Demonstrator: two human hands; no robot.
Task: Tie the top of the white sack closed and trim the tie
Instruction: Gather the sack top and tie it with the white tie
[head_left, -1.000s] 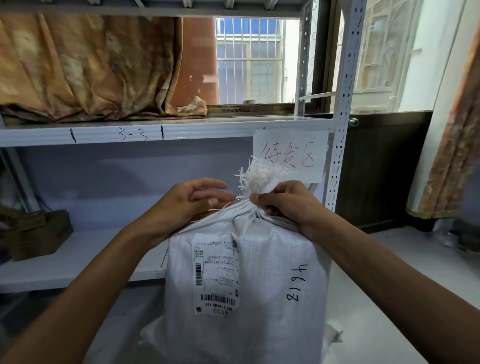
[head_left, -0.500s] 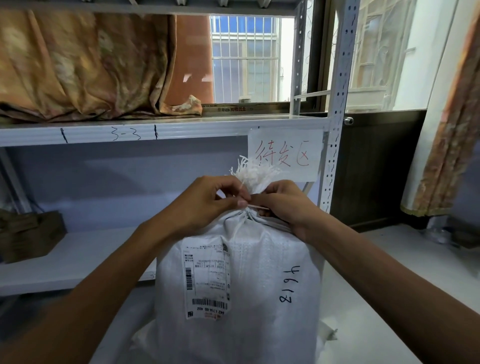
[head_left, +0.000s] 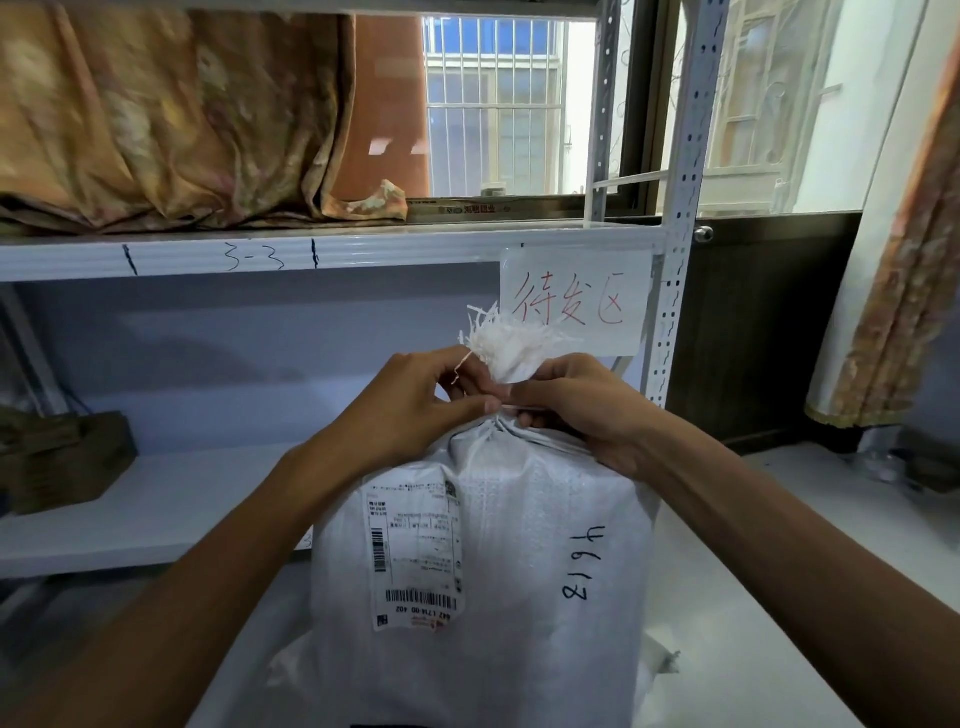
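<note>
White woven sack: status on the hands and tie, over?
Left hand and right hand both pinching thin white tie at neck of white woven sack. Tie end untrimmed. Nothing in the way.

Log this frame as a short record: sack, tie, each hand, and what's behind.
sack: white, upright, neck bunched, frayed top above the hands
tie: thin white strand at the neck, loose end sticking up by the left hand
left hand: pinches the tie
right hand: pinches the tie at the neck
markings: label on front, handwritten number beside it
behind: shelf, paper sign in red writing
</note>
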